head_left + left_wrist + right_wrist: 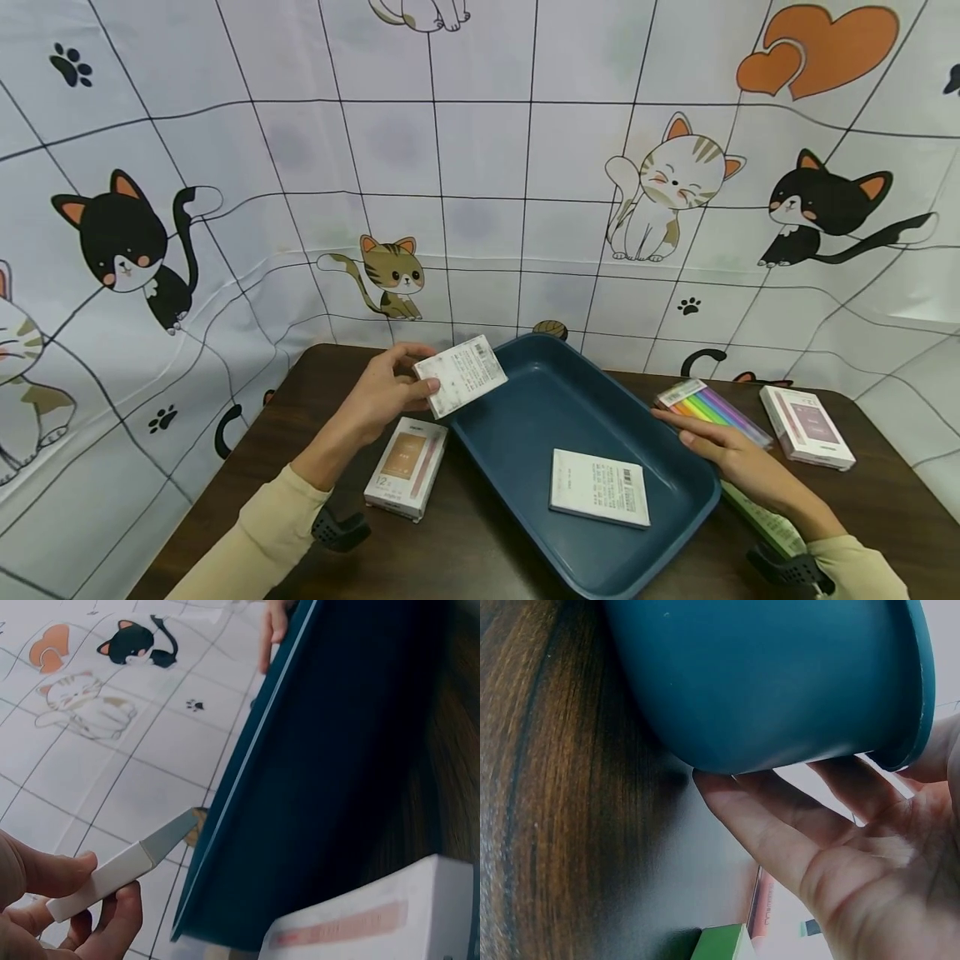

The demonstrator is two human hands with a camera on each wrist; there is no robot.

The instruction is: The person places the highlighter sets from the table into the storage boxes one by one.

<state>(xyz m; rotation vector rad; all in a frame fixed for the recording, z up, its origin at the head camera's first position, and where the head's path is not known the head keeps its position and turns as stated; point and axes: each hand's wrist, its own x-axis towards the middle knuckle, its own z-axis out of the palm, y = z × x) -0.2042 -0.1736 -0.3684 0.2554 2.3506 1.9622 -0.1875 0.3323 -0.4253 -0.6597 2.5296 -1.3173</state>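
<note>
White box (pixel 467 377) of the kind with a printed label is held above the left rim of the blue tray (pixel 555 408), toward its far end, its printed face turned up. The left hand (pixel 386 385) has its grip clamped on the box's left end, thumb on one side and fingers on the other; holding it by that end seems to leave the rest free to pass over the rim. Whether box and rim touch, I cannot tell.

The right hand (pixel 723 454) has its grip clamped on the tray's right side, thumb over the rim and fingers against the outer wall, probably to steady it on the tabletop (pixel 465 542). A second box (pixel 598 487) lies flat inside, toward the near end, which leaves the far part bare.

An orange-panelled box (pixel 407 467) sits left of the tray, below the left hand and within easy reach. To the right are a pack of coloured sticks (pixel 712 408), a mauve-panelled box (pixel 806 427) and, partly hidden under the right forearm, a green package (pixel 768 521).
</note>
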